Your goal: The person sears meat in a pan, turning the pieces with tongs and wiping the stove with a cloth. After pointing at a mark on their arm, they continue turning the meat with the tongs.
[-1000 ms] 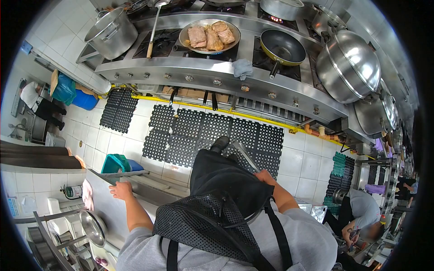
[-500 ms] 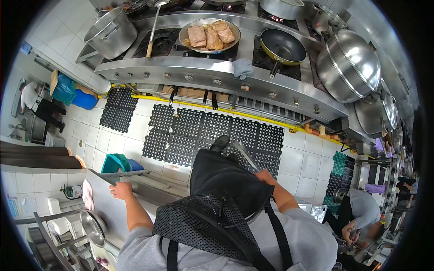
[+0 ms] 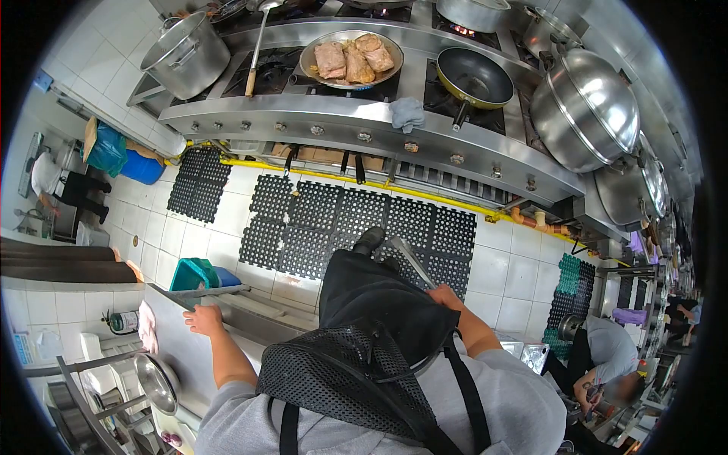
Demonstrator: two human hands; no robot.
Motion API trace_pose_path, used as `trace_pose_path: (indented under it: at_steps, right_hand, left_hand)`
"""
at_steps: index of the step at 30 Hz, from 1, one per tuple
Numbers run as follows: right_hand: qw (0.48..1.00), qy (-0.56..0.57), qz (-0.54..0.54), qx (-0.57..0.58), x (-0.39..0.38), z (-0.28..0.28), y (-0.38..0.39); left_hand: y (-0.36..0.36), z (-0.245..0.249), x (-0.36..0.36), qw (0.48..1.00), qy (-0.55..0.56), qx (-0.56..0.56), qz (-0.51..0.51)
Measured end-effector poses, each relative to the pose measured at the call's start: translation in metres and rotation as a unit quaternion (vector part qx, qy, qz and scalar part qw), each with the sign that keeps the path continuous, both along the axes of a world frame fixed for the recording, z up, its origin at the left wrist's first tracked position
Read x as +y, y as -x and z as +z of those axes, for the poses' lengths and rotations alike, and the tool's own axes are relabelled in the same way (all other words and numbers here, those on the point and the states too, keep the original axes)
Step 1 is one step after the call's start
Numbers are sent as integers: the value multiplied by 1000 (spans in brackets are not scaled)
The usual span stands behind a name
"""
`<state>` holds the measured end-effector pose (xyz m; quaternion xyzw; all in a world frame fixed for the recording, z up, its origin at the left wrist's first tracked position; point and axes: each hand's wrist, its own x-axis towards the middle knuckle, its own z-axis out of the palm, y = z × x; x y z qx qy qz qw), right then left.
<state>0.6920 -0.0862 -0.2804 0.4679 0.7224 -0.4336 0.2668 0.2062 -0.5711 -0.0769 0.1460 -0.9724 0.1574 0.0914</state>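
My left hand rests on the edge of a steel counter, its fingers spread. Low beside the dark apron, my right hand is closed around long metal tongs, which point toward the stove and hang over the black floor mat. Ahead on the stove a wide pan holds three browned pieces of meat. To its right sits a black frying pan with its handle toward me. Neither hand touches the pans.
A grey cloth hangs on the stove's front edge. A ladle and a tall pot are at the left, a large domed steel pot at the right. One person stands far left; another bends at right.
My hands, the tongs and the meat have stayed in place. The person at the far left has shifted slightly, with an arm now showing lower toward the sink.
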Motion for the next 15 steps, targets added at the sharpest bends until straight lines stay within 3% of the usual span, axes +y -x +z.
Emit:
trace_pose_path:
  at_steps: [2,5,10,15]
  right_hand:
    - [994,11,-88,-70,-3,45,17]
    - [1000,-19,2,-19,-2,8,5]
    - [1000,-11,23,-9,1,-26,-6]
    - [1000,0,26,7,1,-27,-9]
  left_hand:
    - [-1,2,1,1000,1,-3,0]
    - [0,2,1,1000,3,-7,-1]
    - [1,0,-1,1000,2,-10,1]
    - [0,2,1,1000,-1,-14,1]
